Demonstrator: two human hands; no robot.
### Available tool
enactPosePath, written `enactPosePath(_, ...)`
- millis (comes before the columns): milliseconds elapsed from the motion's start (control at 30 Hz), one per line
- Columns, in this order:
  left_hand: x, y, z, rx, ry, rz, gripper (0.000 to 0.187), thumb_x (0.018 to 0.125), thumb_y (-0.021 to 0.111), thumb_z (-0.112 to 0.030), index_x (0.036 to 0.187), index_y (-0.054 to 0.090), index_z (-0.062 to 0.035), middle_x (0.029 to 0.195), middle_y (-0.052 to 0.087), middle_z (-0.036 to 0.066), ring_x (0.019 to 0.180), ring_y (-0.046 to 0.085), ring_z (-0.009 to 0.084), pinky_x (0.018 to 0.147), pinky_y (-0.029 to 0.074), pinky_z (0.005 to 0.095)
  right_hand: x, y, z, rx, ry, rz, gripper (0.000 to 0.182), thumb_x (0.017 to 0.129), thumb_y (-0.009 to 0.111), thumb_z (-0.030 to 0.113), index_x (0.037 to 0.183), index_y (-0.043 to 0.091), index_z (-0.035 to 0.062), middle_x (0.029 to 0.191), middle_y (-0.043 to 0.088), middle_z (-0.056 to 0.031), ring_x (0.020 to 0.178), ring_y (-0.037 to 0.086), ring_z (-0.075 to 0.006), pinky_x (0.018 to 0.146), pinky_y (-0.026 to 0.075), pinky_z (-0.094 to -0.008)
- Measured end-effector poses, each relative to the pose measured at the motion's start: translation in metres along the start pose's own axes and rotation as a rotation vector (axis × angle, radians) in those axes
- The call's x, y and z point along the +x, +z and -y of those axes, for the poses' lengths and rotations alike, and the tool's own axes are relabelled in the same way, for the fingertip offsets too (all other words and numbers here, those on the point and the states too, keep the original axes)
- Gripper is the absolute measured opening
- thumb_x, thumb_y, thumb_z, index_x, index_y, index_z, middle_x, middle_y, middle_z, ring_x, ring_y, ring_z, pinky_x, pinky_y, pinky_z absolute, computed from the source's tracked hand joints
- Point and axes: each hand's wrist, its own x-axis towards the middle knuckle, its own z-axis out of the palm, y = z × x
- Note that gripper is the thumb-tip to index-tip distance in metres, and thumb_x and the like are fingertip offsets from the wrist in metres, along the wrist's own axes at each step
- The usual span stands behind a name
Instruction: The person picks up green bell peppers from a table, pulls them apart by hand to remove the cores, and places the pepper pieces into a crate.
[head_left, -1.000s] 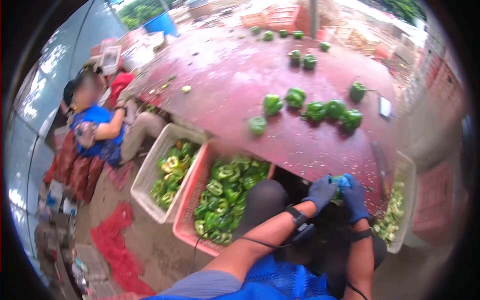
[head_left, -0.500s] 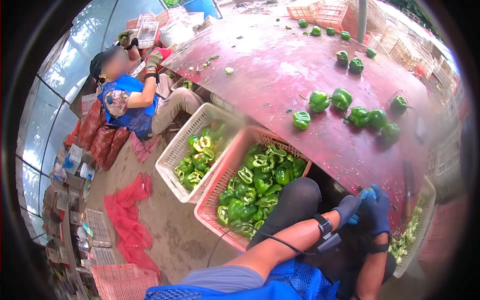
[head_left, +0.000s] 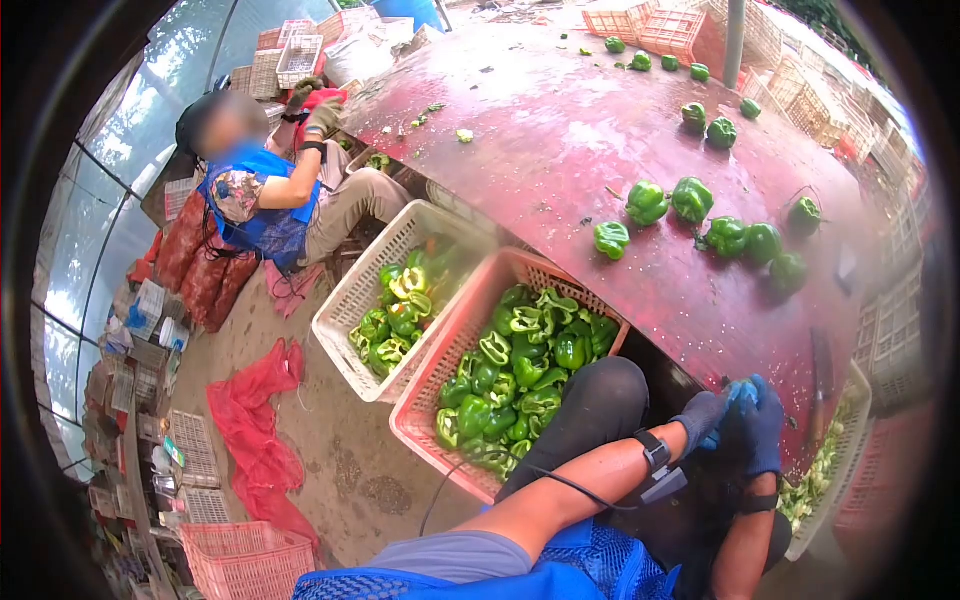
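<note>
My left hand, in a blue-grey glove with bright blue fingertips, is closed at the near edge of the red table. Pressed up against it is my right hand, in a blue glove, its fingers curled too. I cannot tell what the two hands hold between them. Left of my knee stands a pink crate of cut, hollowed green peppers. Whole green peppers lie on the table beyond my hands. A long dark knife-like object rests near the table's right edge.
A white crate with more cut peppers stands beside the pink one. At right, another crate holds pale green scraps. A co-worker sits at the far left side, holding red material. Red netting lies on the floor.
The co-worker's raised hand has come down to the red material by the other hand. My hands stay together at the table edge, and my view has shifted slightly.
</note>
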Motion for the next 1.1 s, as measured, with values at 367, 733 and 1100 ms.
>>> enactPosePath(367,0.087,-0.01,0.056,-0.093,0.219,0.104,0.048,0.093,0.053,-0.058,0.089,0.068,-0.0134,0.072,0.062,0.002,0.06,0.058,0.0128,0.053,0.048,0.0282,0.0,-0.007,0.005,0.165,0.065,-0.08,0.034,0.091,0.059,0.029,0.114,0.066,0.0045,0.104,0.066,-0.0228,0.098,0.063,-0.0394,0.084,0.049,-0.0448)
enactPosePath(733,0.007,0.015,-0.035,-0.126,0.039,0.061,0.041,0.094,0.06,-0.041,0.106,0.058,-0.0019,0.084,0.058,0.01,0.072,0.064,0.0223,0.06,0.057,0.0366,-0.002,-0.053,0.009,0.109,0.33,-0.039,0.036,0.091,0.062,0.033,0.114,0.064,0.0052,0.097,0.066,-0.021,0.088,0.066,-0.0356,0.079,0.052,-0.0431)
enactPosePath(1100,0.022,0.044,-0.042,-0.329,0.226,0.205,0.063,0.091,0.067,-0.04,0.135,0.042,-0.0036,0.129,0.051,0.01,0.121,0.052,0.0307,0.106,0.041,0.0495,0.009,-0.102,-0.007,0.246,0.476,-0.148,0.053,0.084,0.072,0.018,0.131,0.052,0.0038,0.113,0.06,-0.0194,0.09,0.065,-0.0305,0.079,0.053,-0.0393)
